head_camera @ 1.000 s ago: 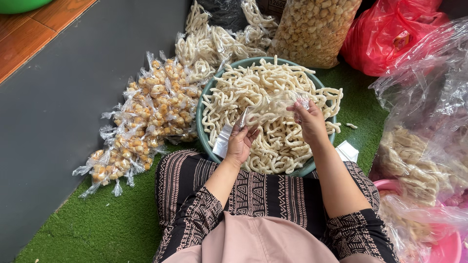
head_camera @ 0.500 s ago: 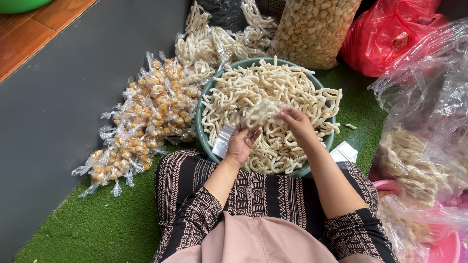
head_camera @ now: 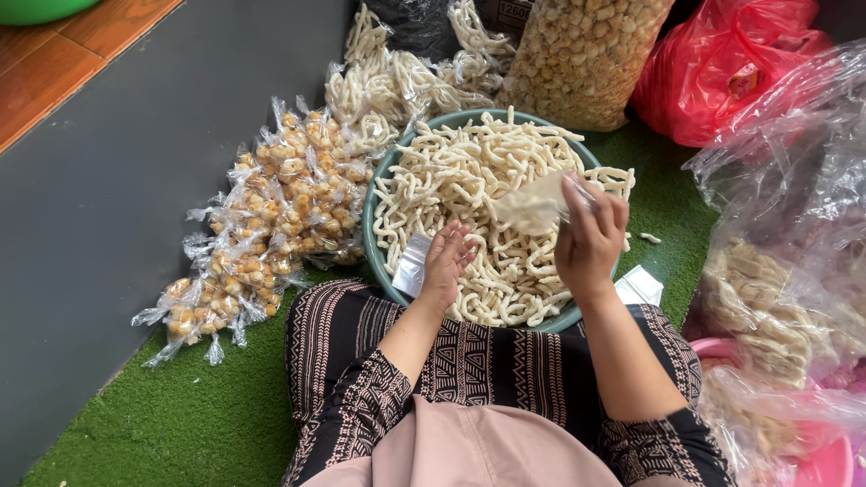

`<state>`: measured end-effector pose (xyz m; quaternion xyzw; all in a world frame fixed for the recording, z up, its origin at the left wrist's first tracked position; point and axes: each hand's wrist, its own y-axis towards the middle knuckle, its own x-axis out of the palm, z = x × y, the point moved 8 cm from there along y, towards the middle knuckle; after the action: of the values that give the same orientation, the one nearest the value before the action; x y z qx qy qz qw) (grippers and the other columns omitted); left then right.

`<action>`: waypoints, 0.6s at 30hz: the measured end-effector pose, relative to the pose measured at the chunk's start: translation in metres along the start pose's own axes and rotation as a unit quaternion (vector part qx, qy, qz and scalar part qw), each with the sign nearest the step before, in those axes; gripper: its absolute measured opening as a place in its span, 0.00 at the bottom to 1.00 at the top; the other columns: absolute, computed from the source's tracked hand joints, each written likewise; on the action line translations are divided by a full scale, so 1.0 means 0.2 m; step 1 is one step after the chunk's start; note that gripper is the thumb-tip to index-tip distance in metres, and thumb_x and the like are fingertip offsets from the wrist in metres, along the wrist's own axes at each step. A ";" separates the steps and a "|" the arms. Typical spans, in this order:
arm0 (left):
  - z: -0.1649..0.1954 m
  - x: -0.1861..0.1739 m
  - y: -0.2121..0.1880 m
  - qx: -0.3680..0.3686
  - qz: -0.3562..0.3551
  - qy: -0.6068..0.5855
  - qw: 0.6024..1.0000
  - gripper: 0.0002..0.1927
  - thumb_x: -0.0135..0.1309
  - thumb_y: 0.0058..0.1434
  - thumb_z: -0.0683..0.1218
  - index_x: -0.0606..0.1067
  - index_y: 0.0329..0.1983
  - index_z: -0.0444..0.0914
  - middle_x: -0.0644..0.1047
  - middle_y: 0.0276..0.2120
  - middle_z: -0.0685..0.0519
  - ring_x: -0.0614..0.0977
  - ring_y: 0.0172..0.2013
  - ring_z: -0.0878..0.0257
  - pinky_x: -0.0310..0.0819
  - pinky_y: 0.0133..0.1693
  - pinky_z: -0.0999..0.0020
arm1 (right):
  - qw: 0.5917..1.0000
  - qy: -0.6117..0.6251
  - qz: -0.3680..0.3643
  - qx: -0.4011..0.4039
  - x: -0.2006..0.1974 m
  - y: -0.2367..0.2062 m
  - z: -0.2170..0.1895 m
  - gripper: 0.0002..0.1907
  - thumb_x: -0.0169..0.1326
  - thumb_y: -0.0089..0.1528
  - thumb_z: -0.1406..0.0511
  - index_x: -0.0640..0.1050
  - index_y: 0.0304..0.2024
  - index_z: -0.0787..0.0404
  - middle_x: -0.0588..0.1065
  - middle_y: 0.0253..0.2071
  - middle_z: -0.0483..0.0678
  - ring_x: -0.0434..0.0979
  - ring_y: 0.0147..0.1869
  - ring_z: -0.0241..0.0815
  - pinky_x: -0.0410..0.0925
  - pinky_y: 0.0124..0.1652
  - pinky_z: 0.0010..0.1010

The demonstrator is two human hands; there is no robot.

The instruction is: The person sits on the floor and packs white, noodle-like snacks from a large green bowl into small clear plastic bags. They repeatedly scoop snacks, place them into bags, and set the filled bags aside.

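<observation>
Over the green bowl (head_camera: 377,194), right hand (head_camera: 591,239) pinching a filled clear packet (head_camera: 532,207), pale sticks inside

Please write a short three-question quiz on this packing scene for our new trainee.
1. True or false: the right hand holds a small clear bag above the green basin.
2. What does the left hand rest on?
3. The tied packets of golden snacks lie: A) inside the basin, B) on the green mat.

Key: 1 true; 2 the pale stick crackers in the basin; 3 B.
</observation>
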<state>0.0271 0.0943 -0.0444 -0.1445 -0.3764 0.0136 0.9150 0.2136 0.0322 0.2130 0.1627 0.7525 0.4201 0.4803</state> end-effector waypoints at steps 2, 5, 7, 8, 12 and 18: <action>0.00 0.00 0.00 0.005 -0.001 0.038 0.999 0.25 0.56 0.66 0.51 0.67 0.65 0.42 0.76 0.58 0.52 0.80 0.51 0.62 0.75 0.50 0.67 | 0.998 -0.026 -0.053 -0.022 0.06 0.03 0.02 0.14 0.54 0.67 0.70 0.80 0.55 0.60 0.78 0.59 0.50 0.74 0.59 0.51 0.65 0.59 0.41; 0.01 0.01 0.00 0.031 -0.033 0.075 0.996 0.29 0.57 0.66 0.51 0.65 0.68 0.42 0.74 0.61 0.51 0.77 0.55 0.61 0.72 0.54 0.65 | 0.995 0.001 -0.097 -0.003 0.10 0.04 0.05 0.13 0.54 0.68 0.70 0.81 0.55 0.58 0.77 0.58 0.46 0.75 0.60 0.47 0.65 0.60 0.40; 0.00 0.02 -0.02 0.046 -0.045 0.098 0.993 0.30 0.56 0.66 0.52 0.64 0.69 0.41 0.71 0.63 0.50 0.74 0.59 0.60 0.68 0.57 0.63 | 0.998 0.031 0.020 0.046 -0.04 0.01 0.08 0.13 0.53 0.69 0.71 0.81 0.56 0.61 0.76 0.58 0.47 0.73 0.59 0.50 0.65 0.60 0.39; 0.01 0.02 -0.02 0.051 -0.045 0.117 0.991 0.31 0.55 0.66 0.53 0.64 0.70 0.41 0.70 0.65 0.49 0.72 0.61 0.59 0.66 0.59 0.61 | 0.998 0.032 0.040 0.029 -0.08 0.01 0.05 0.13 0.53 0.69 0.71 0.80 0.56 0.61 0.76 0.59 0.47 0.73 0.59 0.50 0.65 0.59 0.40; 0.08 0.05 -0.05 0.085 -0.034 0.191 0.977 0.35 0.44 0.69 0.62 0.58 0.74 0.42 0.66 0.69 0.47 0.66 0.69 0.55 0.59 0.66 0.57 | 0.996 0.060 -0.065 -0.028 0.02 0.07 -0.09 0.15 0.54 0.67 0.70 0.80 0.55 0.59 0.77 0.59 0.46 0.73 0.61 0.48 0.64 0.60 0.42; 0.23 0.24 -0.19 0.143 -0.116 0.241 0.953 0.46 0.48 0.64 0.68 0.51 0.77 0.41 0.62 0.72 0.44 0.62 0.71 0.51 0.54 0.69 0.53 | 0.975 0.153 -0.163 0.007 0.11 0.04 -0.17 0.16 0.54 0.65 0.71 0.79 0.55 0.57 0.78 0.57 0.45 0.75 0.60 0.48 0.67 0.60 0.42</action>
<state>0.0264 0.0758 0.0311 0.0340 -0.1529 -0.0742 0.9849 0.1720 0.0349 0.2129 -0.0247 0.8367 0.3506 0.4199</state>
